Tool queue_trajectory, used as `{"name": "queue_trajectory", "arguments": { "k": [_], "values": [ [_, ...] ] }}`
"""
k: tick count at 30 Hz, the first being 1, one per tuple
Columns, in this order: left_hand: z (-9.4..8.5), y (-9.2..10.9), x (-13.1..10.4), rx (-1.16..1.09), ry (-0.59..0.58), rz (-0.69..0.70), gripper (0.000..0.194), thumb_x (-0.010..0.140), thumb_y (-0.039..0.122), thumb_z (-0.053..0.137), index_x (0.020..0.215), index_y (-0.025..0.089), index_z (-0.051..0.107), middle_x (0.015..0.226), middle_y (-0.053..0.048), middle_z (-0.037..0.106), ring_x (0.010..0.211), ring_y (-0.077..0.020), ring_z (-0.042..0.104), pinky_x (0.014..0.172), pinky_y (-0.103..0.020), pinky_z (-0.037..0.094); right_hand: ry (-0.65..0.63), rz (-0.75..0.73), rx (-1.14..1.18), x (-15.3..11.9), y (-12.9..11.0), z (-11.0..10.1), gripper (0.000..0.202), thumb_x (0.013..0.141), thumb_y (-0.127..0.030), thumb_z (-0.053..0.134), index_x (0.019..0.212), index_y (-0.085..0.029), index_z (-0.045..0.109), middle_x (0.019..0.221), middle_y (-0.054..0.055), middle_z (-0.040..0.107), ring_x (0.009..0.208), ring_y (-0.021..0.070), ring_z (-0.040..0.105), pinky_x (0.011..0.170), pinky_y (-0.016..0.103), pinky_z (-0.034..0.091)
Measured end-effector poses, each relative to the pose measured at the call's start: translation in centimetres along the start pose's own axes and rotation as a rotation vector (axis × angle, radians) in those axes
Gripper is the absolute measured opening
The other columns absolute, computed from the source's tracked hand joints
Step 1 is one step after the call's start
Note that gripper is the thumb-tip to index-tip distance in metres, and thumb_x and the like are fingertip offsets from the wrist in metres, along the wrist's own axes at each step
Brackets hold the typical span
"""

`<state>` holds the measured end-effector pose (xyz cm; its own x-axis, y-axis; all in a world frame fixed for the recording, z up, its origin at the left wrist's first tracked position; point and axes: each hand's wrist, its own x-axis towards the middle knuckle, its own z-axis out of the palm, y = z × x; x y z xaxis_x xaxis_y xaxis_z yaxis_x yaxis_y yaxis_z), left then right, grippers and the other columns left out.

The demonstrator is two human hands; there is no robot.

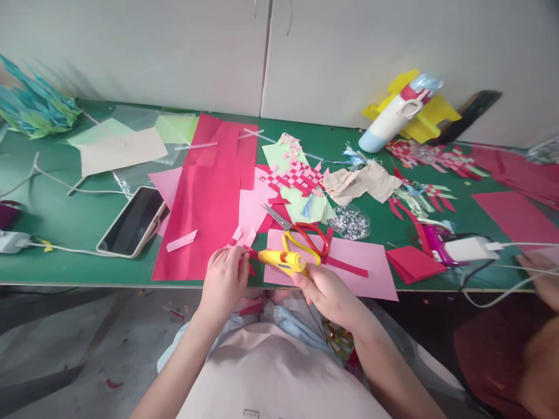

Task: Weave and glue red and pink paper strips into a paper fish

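My right hand (pixel 321 286) is closed round a yellow glue gun (pixel 282 260), whose red nozzle points left. The nozzle end meets a small piece of pink and red paper strips (pixel 245 238) pinched in the fingers of my left hand (pixel 226 273). My fingers hide part of that piece. Just beyond the glue gun lie scissors (pixel 301 231) with red and yellow handles, their blades pointing up and left. Under the glue gun is a pink paper sheet (pixel 371 265) with a red strip (pixel 347 266) on it. Left of my hands, a pink strip (pixel 182 240) rests on red paper (pixel 205 201).
Woven paper fish (pixel 294 174), a gauzy beige cloth (pixel 362 181) and a dish of googly eyes (pixel 350 222) lie farther back. A phone (pixel 133 222) is at left, a bottle (pixel 397 113) at back right. White cables (pixel 515 297) cross near another person's hand (pixel 541 273).
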<state>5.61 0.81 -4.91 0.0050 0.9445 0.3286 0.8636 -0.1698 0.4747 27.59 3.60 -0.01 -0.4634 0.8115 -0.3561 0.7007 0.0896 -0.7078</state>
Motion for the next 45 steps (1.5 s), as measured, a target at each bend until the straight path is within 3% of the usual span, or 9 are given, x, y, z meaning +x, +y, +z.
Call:
{"name": "queue_trajectory", "arguments": {
  "k": [14, 33, 45],
  "values": [
    [0.1, 0.1, -0.1, -0.004, -0.013, 0.003, 0.009, 0.095, 0.018, 0.044, 0.091, 0.02, 0.051, 0.083, -0.007, 0.069, 0.083, -0.0227, 0.065, 0.083, -0.041, 0.049, -0.005, 0.03, -0.014, -0.3, 0.0, -0.6, 0.047, 0.097, -0.058, 0.031, 0.074, -0.021, 0.049, 0.059, 0.0, 0.057, 0.058, 0.0169, 0.058, 0.054, 0.027, 0.037],
    [0.0, 0.4, -0.1, 0.045, -0.015, 0.011, 0.011, 0.094, 0.018, 0.043, 0.089, 0.021, 0.051, 0.082, -0.005, 0.068, 0.077, -0.0199, 0.064, 0.086, -0.04, 0.048, -0.008, 0.04, 0.02, -1.0, -0.2, -0.9, 0.049, 0.096, -0.059, 0.033, 0.09, -0.019, 0.061, 0.058, 0.0, 0.056, 0.058, 0.0181, 0.059, 0.055, 0.028, 0.041],
    [-0.1, 0.9, -0.2, 0.098, -0.045, 0.024, 0.011, 0.094, 0.022, 0.045, 0.093, 0.019, 0.056, 0.083, -0.006, 0.069, 0.08, -0.0215, 0.063, 0.089, -0.042, 0.047, 0.005, 0.053, 0.084, -0.7, 0.1, -0.7, 0.05, 0.095, -0.062, 0.034, 0.083, -0.019, 0.058, 0.057, -0.001, 0.054, 0.056, 0.0165, 0.057, 0.052, 0.027, 0.037]
  ]
}}
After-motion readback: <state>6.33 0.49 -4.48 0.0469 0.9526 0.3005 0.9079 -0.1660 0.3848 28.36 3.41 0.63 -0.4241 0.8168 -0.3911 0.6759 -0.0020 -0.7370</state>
